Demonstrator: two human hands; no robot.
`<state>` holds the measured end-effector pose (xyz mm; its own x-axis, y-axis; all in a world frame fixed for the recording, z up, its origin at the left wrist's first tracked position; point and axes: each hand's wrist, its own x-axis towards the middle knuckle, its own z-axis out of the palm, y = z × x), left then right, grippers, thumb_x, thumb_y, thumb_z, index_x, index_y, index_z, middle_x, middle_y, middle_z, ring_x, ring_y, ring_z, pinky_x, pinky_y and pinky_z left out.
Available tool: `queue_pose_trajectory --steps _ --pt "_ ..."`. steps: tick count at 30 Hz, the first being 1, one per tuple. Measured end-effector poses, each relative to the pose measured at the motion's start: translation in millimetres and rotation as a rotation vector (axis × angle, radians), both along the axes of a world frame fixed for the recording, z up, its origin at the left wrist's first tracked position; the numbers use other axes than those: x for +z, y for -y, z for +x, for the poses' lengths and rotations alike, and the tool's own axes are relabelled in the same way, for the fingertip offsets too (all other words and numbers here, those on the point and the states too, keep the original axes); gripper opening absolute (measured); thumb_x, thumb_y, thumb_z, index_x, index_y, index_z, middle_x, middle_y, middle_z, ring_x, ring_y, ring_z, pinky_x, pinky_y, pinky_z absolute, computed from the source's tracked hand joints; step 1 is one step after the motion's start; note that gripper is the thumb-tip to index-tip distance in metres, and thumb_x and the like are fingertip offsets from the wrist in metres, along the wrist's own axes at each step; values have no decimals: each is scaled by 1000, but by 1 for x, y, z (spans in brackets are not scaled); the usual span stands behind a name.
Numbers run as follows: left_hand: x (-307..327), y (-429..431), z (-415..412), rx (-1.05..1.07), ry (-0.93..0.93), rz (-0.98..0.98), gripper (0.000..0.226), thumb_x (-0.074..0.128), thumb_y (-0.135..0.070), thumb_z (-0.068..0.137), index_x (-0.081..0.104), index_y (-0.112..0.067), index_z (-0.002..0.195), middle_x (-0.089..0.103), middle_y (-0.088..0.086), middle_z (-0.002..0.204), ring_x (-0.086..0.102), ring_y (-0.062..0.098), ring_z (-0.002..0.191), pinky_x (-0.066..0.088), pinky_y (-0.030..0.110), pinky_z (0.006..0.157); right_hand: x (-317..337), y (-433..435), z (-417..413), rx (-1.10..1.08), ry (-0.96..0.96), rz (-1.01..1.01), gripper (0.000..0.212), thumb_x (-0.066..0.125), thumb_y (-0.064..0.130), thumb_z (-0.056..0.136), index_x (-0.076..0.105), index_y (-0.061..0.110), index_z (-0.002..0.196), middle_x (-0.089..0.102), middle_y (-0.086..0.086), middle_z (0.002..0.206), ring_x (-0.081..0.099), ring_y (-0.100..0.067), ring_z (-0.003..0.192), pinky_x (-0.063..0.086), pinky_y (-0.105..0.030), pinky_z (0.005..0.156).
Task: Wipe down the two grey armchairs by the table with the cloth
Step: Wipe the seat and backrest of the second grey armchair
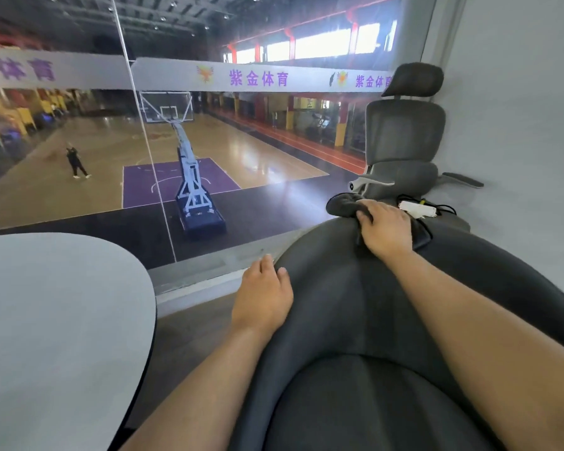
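At right of centre, the right hand [386,229] bunches the dark cloth [342,203] against the top rim of the armchair [355,304]. The left hand [264,294] rests straight-fingered on its side. Wiping looks underway; no second armchair shows.

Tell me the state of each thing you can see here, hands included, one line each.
grey armchair: unoccupied, facing the person.
left hand: open, resting on the armchair's rim.
right hand: gripping the cloth on the backrest top.
cloth: bunched, partly under the right hand.
office chair: upright by the wall.
power strip: lying flat, black cord attached.
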<state>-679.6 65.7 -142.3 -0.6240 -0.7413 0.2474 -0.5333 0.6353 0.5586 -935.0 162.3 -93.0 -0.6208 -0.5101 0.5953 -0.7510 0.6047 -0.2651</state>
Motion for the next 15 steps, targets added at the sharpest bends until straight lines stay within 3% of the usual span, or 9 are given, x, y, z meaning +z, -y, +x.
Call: queue_pose_trajectory --steps 5,8,10,15 --pt "-21 -16 40 -40 6 -4 57 31 -37 107 27 -3 153 45 18 147 45 34 131 35 42 110 -18 72 88 262 -13 133 33 40 44 95 63 31 115 71 3 112 62 -28 107 40 -44 96" --pt "-43 -39 76 -2 63 -51 76 15 -50 98 21 0 155 42 18 148 49 36 128 46 47 103 -32 77 132 357 -15 112 28 44 41 95 64 30 111 71 4 112 61 -26 108 37 -43 101" --pt "-59 -55 99 26 94 -115 76 14 -50 98 25 -1 154 44 16 148 51 34 126 50 45 101 -38 70 154 419 8 98 23 49 38 96 65 30 111 71 4 112 60 -26 109 35 -42 103" --pt "-87 -102 169 35 178 -27 81 1 -53 94 7 -8 161 20 11 166 30 28 149 36 40 118 -66 44 230 573 31 94 22 54 36 92 68 27 107 70 4 106 58 -22 106 35 -40 106"
